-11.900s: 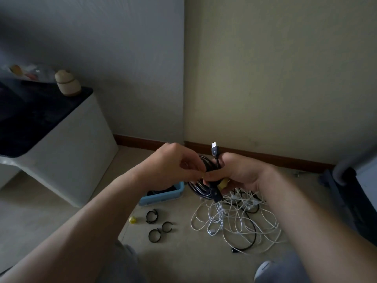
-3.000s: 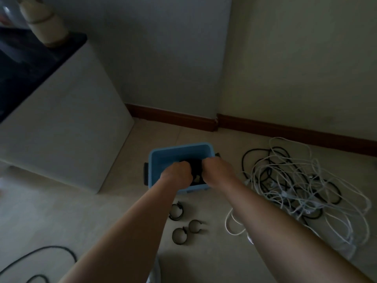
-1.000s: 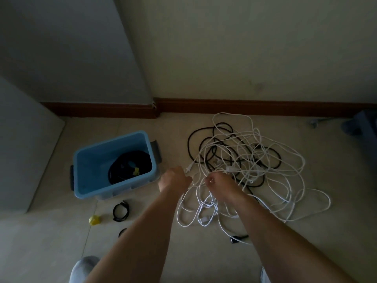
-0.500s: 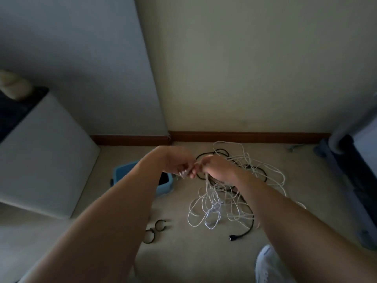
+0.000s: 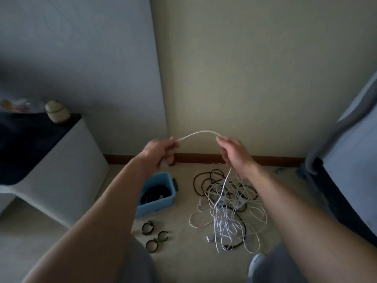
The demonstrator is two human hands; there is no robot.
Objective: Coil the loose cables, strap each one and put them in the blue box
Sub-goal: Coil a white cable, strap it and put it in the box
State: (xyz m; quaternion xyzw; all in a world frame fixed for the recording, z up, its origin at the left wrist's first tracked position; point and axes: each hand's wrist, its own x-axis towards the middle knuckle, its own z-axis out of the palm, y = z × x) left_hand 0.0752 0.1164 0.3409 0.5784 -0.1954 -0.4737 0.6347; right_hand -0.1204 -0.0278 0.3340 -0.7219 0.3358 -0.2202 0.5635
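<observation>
Above the blue box (image 5: 158, 203), a white cable (image 5: 197, 133) is pinched between left hand (image 5: 158, 153) and right hand (image 5: 233, 153), fingers curled round it.

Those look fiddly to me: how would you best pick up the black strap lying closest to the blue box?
Come at the strap from straight above and pinch its band, one fingertip inside the ring, the thumb outside. It lies flat on the floor as an open loop, so from the side there is likely only a thin edge to catch.
</observation>
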